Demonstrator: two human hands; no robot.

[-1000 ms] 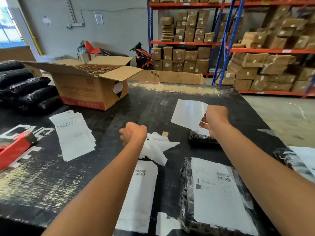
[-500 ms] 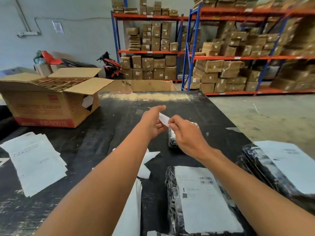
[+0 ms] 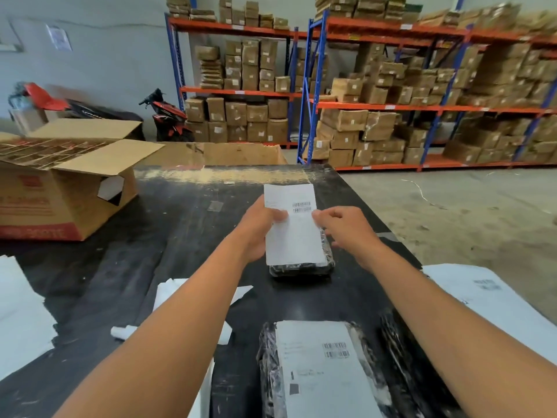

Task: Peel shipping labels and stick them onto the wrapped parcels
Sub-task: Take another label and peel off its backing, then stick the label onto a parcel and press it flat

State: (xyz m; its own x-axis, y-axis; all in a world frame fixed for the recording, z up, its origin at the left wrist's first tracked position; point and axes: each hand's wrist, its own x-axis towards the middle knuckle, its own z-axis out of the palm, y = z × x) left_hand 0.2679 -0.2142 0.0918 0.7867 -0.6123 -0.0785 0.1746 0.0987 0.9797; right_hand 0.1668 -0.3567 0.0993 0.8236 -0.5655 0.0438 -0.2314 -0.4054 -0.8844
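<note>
Light: bright, even and diffuse; source out of view.
Glare: pale sheen on the table (image 3: 229, 175), far beyond the grip.
Shadows: soft only, a thin dark rim under the parcel (image 3: 301, 270) just below the grip.
Focus: label (image 3: 294, 236) at the grip is sharpest; its barcode shows as bars, the print is unreadable.
Blur: shelves (image 3: 422, 107) behind and right of the grip are smeared; box (image 3: 60, 200) to its left is soft.
Distortion: wide-angle; shelf posts lean, arms (image 3: 168, 342) swell toward the lower edge.
</note>
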